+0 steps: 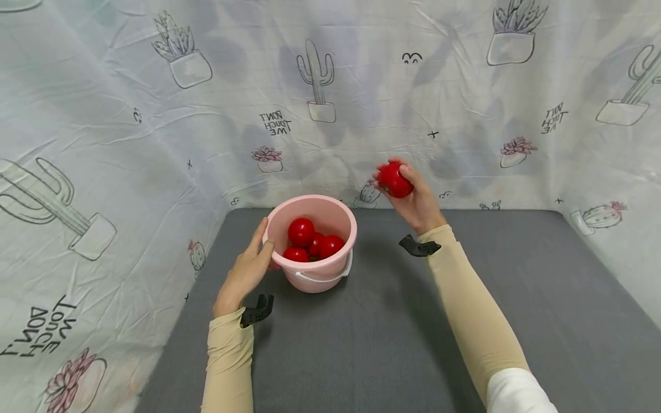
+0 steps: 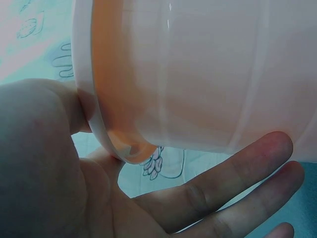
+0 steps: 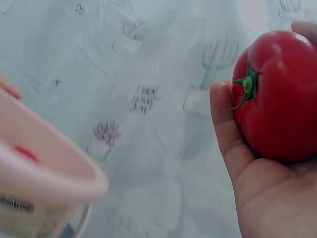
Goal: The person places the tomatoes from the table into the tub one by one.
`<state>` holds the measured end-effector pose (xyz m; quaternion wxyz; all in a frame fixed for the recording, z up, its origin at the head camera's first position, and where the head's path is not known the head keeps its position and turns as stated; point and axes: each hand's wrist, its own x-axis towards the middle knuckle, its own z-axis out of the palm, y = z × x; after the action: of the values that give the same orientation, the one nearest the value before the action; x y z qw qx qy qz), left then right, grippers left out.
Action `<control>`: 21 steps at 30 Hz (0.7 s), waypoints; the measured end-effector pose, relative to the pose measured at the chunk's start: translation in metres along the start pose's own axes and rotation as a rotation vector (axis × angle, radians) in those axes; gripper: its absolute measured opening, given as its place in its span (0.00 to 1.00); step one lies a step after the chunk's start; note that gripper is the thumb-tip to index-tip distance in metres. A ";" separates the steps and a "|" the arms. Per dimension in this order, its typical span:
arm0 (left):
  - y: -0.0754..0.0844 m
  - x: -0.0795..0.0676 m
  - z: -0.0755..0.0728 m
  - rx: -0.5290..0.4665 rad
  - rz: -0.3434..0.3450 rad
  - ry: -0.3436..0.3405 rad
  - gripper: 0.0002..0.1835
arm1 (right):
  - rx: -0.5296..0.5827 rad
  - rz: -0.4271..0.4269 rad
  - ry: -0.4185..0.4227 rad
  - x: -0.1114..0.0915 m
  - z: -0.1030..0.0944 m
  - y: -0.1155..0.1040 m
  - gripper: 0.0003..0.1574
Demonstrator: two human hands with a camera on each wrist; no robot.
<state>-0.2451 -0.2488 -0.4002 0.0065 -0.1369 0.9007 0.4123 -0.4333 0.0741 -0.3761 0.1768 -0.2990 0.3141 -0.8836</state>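
Observation:
A pink bucket (image 1: pixel 311 277) stands upright on the dark table, with several red tomatoes (image 1: pixel 302 232) inside. My left hand (image 1: pixel 246 272) holds the bucket at its left rim; in the left wrist view, two fingers (image 2: pixel 223 183) stretch along the outer wall while the thumb side overlaps the rim. Up and to the right of the bucket, my right hand (image 1: pixel 417 201) grips another tomato (image 1: pixel 395 180) in the air. Its green stalk (image 3: pixel 247 84) shows in the right wrist view, with the palm beneath and fingers curled around the fruit.
A white handle (image 1: pixel 322 280) hangs down the bucket's front. Behind and to the left of the grey table (image 1: pixel 356 350), a pale curtain (image 1: pixel 372 103) printed with cactus drawings rises. Each wrist carries a black strap-on camera (image 1: pixel 419 246).

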 end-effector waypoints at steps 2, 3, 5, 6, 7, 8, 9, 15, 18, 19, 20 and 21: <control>0.000 0.000 0.000 -0.002 -0.002 0.001 0.32 | -0.010 -0.003 -0.001 0.008 0.010 -0.002 0.21; 0.000 0.000 0.000 -0.004 -0.003 0.001 0.32 | -0.017 -0.002 -0.002 0.013 0.015 -0.002 0.22; 0.000 0.000 0.000 -0.008 -0.005 -0.001 0.32 | -0.028 -0.001 -0.005 0.021 0.025 -0.003 0.24; 0.000 0.000 0.000 -0.011 -0.005 -0.003 0.32 | -0.030 0.000 -0.009 0.026 0.030 -0.002 0.24; 0.000 0.000 0.000 -0.010 -0.005 -0.003 0.32 | -0.027 0.001 -0.015 0.030 0.035 -0.002 0.25; 0.000 -0.001 0.000 -0.009 -0.004 -0.001 0.32 | -0.033 0.002 -0.022 0.035 0.040 -0.001 0.25; 0.000 -0.001 0.000 -0.008 -0.004 -0.001 0.32 | -0.036 0.003 -0.030 0.039 0.045 -0.001 0.26; -0.003 -0.002 -0.001 0.008 -0.001 0.010 0.32 | -0.044 0.037 -0.088 0.061 0.067 0.016 0.26; -0.003 -0.002 -0.001 0.011 -0.001 0.008 0.32 | -0.038 0.076 -0.125 0.067 0.074 0.028 0.25; -0.003 -0.002 -0.001 0.009 0.000 0.008 0.32 | -0.037 0.091 -0.134 0.069 0.075 0.032 0.25; -0.003 -0.002 -0.001 0.010 0.000 0.010 0.31 | -0.033 0.108 -0.141 0.070 0.076 0.037 0.25; -0.003 -0.002 -0.001 0.007 0.000 0.012 0.31 | -0.031 0.125 -0.144 0.071 0.077 0.042 0.26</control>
<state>-0.2423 -0.2505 -0.4013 0.0018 -0.1394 0.9021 0.4085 -0.4327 -0.0265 -0.3261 0.2489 -0.3444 0.3321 -0.8421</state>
